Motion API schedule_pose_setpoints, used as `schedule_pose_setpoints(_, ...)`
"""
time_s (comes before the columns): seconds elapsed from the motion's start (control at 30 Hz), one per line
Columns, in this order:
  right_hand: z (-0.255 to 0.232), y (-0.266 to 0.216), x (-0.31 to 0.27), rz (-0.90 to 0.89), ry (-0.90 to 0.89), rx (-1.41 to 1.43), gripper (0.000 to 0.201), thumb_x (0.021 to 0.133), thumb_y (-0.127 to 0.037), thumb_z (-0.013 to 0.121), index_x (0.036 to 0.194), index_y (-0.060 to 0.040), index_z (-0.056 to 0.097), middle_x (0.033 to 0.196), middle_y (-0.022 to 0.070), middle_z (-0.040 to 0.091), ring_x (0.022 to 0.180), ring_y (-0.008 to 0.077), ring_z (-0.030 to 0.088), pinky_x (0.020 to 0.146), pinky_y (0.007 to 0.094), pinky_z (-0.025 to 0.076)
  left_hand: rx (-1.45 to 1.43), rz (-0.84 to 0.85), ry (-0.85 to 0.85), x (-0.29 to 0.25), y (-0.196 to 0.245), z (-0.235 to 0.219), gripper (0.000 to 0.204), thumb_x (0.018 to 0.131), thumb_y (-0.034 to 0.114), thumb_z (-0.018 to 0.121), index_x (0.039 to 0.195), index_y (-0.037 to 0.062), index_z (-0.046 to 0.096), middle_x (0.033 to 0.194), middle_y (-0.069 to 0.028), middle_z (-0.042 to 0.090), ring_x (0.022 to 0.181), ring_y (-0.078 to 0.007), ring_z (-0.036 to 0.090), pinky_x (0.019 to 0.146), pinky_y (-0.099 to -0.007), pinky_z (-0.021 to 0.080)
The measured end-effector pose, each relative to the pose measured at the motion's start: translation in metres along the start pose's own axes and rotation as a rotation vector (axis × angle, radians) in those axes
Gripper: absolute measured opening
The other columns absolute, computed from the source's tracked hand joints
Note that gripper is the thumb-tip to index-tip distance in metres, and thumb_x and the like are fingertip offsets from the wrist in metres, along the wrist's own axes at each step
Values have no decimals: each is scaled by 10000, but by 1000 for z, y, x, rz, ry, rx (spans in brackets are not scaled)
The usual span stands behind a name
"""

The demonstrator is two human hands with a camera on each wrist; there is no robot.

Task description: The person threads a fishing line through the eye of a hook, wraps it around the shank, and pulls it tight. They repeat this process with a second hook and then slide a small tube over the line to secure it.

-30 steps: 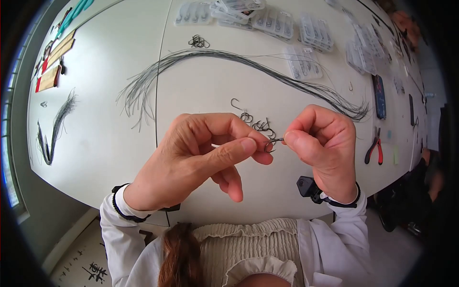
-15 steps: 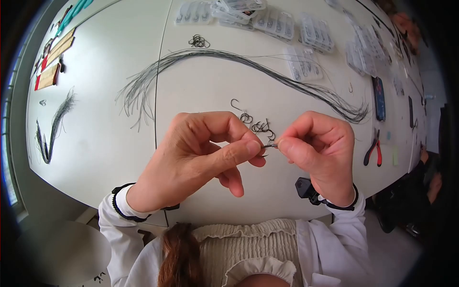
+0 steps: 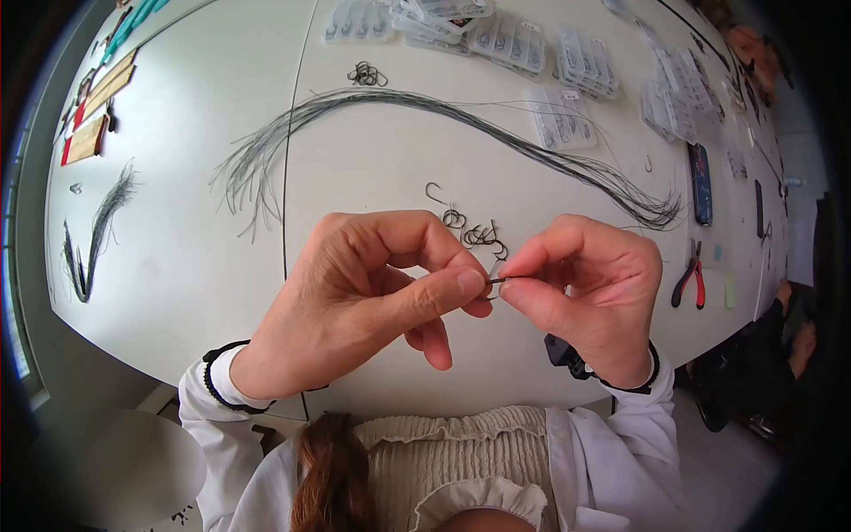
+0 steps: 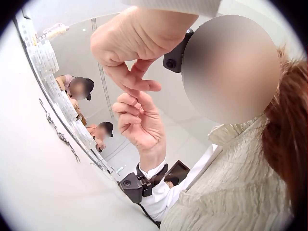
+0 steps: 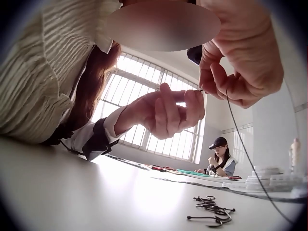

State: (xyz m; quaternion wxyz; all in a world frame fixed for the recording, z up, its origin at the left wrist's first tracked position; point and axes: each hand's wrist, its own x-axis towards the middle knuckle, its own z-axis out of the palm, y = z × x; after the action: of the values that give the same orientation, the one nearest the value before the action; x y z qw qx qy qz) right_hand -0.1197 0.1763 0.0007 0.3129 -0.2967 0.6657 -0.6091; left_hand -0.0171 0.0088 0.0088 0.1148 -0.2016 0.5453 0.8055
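In the head view my left hand point(image 3: 381, 293) pinches a small dark fish hook point(image 3: 495, 281) between thumb and forefinger, its bend largely hidden by the fingertips. My right hand point(image 3: 594, 288) meets it from the other side, thumb and forefinger pinched right at the shank end. A thin dark line point(image 5: 250, 154) comes out of the right hand's fingers in the right wrist view and trails down toward the table. Just beyond the fingertips lie several loose fish hooks point(image 3: 480, 235). The left wrist view shows both hands' fingertips meeting, the hook hidden there.
Across the table stretches a long bundle of dark strands point(image 3: 461, 111), with a second hook pile point(image 3: 367, 74) behind it. Clear plastic hook boxes point(image 3: 505, 43) stand at the back. Red-handled pliers point(image 3: 689, 277) and a phone point(image 3: 701, 184) lie right, a shorter strand bundle point(image 3: 97, 235) left.
My right hand has moved left and slightly down, bringing its fingertips close to the left ones. The hook has shifted slightly left and down, and less of it shows now.
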Motion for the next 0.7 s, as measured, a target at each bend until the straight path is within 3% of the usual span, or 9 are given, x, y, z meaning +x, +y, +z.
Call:
schedule_pose_setpoints(0.13,-1,2,0,-96,-17,-73,89,726,60,650,799,11,638,697,28,622,585,44,570,482,161,435,-21,-34,-14,-1,2,0,180,844,128,596,788,-40,565,725,-140,622,535,-148,594,432,-228,481)
schedule_pose_setpoints(0.2,-2,2,-1,-228,-19,-292,120,702,74,657,797,4,639,697,34,622,545,46,553,472,158,435,-29,-54,-25,-1,3,0,181,846,129,592,785,-39,562,720,-137,619,541,-148,595,427,-228,479)
schedule_pose_setpoints(0.3,1,4,0,-276,29,-260,148,678,72,670,803,-2,642,697,38,617,520,49,529,455,162,423,-59,-59,-23,-1,2,1,166,848,113,579,787,-40,554,728,-130,618,593,-151,611,427,-232,489)
schedule_pose_setpoints(0.4,5,-1,1,-134,125,-114,160,667,61,680,810,1,642,702,45,617,532,52,534,441,171,418,-22,54,17,-4,-2,2,134,845,80,569,798,-45,550,755,-131,619,643,-156,626,439,-235,509)
schedule_pose_setpoints(0.7,-3,2,0,-274,1,-185,141,671,68,662,797,10,639,693,47,615,543,67,565,442,176,430,-11,153,8,-4,-5,3,80,821,12,580,794,-56,546,768,-135,617,683,-157,635,465,-236,532)
